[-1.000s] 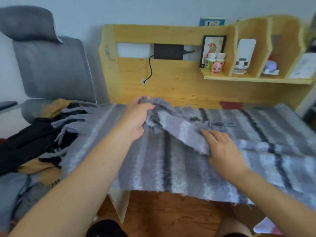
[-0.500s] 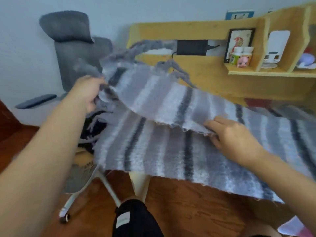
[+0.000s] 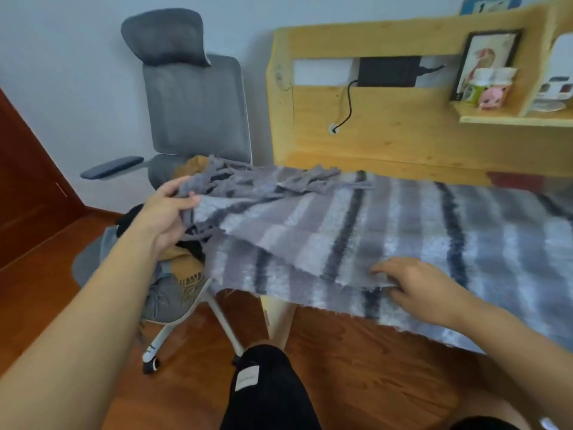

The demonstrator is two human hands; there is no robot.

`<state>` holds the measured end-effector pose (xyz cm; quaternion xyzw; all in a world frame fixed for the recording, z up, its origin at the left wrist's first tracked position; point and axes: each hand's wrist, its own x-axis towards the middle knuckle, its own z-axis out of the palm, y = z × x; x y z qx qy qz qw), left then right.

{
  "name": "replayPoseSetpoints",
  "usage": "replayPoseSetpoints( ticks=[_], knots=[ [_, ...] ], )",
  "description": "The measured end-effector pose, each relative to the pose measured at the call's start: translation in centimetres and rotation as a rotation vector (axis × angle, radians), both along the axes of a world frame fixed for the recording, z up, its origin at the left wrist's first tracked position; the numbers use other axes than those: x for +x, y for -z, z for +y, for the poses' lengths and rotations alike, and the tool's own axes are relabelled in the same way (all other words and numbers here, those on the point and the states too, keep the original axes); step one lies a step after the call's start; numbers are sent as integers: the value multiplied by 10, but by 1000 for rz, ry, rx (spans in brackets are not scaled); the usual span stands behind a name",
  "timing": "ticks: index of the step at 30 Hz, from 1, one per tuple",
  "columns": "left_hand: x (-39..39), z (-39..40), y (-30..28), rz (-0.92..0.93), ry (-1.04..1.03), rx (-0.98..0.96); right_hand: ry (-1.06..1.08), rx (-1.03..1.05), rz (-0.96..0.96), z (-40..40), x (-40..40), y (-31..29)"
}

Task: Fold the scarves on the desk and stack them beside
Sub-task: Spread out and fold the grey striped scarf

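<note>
A grey striped scarf (image 3: pixel 403 231) with fringed ends lies doubled over across the wooden desk (image 3: pixel 372 135), its near edge hanging over the front. My left hand (image 3: pixel 164 212) grips the fringed corner of the upper layer at the desk's left end, above the chair. My right hand (image 3: pixel 415 283) rests on the near edge of the folded layer, fingers slightly curled on the fabric. Other scarves (image 3: pixel 183 268), tan, black and grey, lie piled on the chair seat.
A grey office chair (image 3: pixel 192 100) stands left of the desk. The desk's back panel carries a black box (image 3: pixel 387 71) with a cable, and a shelf (image 3: pixel 511 119) with a picture frame and small bottles. A wooden floor and my knee (image 3: pixel 263 377) are below.
My left hand has carried the fringed end leftward and lowered it from the air onto the lower layer. The right hand slid toward the near edge. The view turned left toward the chair.
</note>
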<state>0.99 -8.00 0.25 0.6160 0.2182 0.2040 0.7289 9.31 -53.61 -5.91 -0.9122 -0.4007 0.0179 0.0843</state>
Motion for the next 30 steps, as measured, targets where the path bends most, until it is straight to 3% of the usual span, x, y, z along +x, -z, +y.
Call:
replayPoseSetpoints(
  ticks=[2,5,6,8,10,13,16,18,20,24,26,30],
  knots=[
    [-2,9,2,241,-52,384,-9,-14,40,2,-3,1],
    [-12,-14,25,880,-98,1083,-53,-53,99,1,-10,3],
    [-12,-32,32,884,-160,1214,-38,-24,173,-3,-14,-1],
    [1,-79,43,544,-233,1383,64,145,351,-18,-22,-12],
    [26,-136,48,299,-69,1425,226,316,324,-40,-18,-17],
    [65,-227,55,239,341,1383,587,287,4,-107,11,-10],
    [91,-304,63,220,590,1470,982,200,-179,-209,33,1],
    [102,-342,66,294,715,1533,1247,123,-139,-277,37,5],
    [107,-371,68,337,810,1591,1428,81,21,-321,39,4],
    [113,-401,74,308,851,1639,1424,17,138,-341,54,2],
    [122,-405,72,268,804,1625,1370,-5,87,-341,60,-3],
    [149,-386,70,350,735,1583,1499,-65,-67,-376,58,-30]
  ],
)
